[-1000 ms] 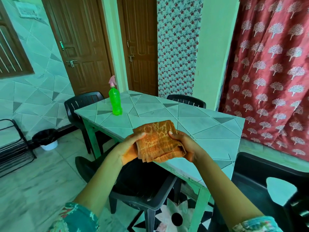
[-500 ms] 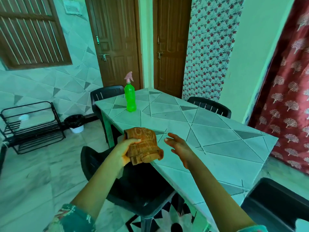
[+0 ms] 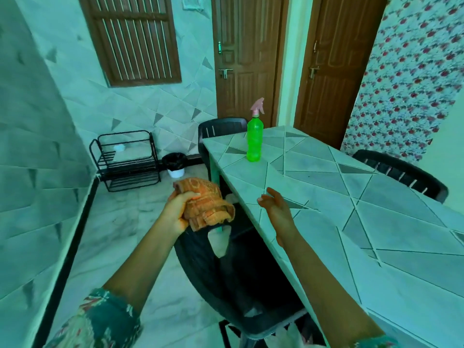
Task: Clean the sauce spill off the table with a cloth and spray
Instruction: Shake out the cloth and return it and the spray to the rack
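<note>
The fingers (image 3: pixel 190 195) of the left hand (image 3: pixel 179 209) are curled tight around the folded cloth (image 3: pixel 208 204), with the thumb on top, and this hand now carries the cloth alone; one second ago both hands held it together over the edge of the worktop (image 3: pixel 376 209). The right hand (image 3: pixel 275 209) has let go. Its fingers (image 3: pixel 273 193) are straight and a little apart, they hold nothing, and they hover over the near edge of the worktop, pointing toward the spray bottle (image 3: pixel 254 141). I judge that the right hand is made free in order to take the bottle, so the spraying step is not yet begun and no wiping is done. The cloth is orange-brown with a pale pattern, folded in several thick layers whose edges hang down at the right side. It is in the air beside the worktop, not touching it, above the seat of the black chair (image 3: pixel 251 285). The bottle is bright green with a pink trigger head. It stands upright near the far left corner of the worktop, well apart from both hands. The worktop has a pattern of grey and pale triangles, and I cannot make out a sauce spill on the part that shows.
</note>
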Demonstrator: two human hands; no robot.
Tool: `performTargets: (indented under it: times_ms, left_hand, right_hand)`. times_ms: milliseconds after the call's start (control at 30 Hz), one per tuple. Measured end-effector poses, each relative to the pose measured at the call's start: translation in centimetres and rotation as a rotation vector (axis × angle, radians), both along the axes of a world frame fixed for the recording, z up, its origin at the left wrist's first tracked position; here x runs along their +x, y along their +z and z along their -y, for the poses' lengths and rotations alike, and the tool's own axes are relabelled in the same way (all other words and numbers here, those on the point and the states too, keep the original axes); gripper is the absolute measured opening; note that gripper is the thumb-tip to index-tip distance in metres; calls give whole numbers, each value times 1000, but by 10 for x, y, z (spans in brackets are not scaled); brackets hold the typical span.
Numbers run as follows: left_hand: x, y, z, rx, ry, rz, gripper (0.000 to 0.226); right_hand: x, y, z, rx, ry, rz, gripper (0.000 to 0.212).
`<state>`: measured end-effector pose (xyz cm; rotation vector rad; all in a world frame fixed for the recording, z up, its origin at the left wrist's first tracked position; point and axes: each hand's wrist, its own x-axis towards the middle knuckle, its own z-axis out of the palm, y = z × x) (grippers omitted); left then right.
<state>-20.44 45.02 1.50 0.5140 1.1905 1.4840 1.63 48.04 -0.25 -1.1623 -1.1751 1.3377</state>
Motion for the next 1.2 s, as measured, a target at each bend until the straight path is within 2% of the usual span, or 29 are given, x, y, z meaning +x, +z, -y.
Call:
performTargets:
  times_ms: [367,500,633,800,933,1067,1200]
  left_hand:
    - [-132,2,-110,21,10,8,43]
    - [-188,8,-162,6,-34,-19,38]
    - [-221,14,-223,22,-62,-35,43]
    - [-228,7,-307,34,-144,-33,56]
    - [-221,-1,-375,48,-218,-23,48]
    - [-201,-7,-454,31,-274,7,51]
    - [-186,-13,-522,24,-319,-17,44]
  right_hand:
    - [-142,-8,-119,99,-67,116,60]
    - [-201,2,-166,116,-154,139,66]
    - [-232,9,-217,176,-261,171,74]
    - [-229,1,-283,183,-462,208,85]
    - [-209,-12,-337,154,-616,263,94]
    - [-183,-17,-405,163,-761,330,90]
    - [-162,-26,-468,116,-868,373,103]
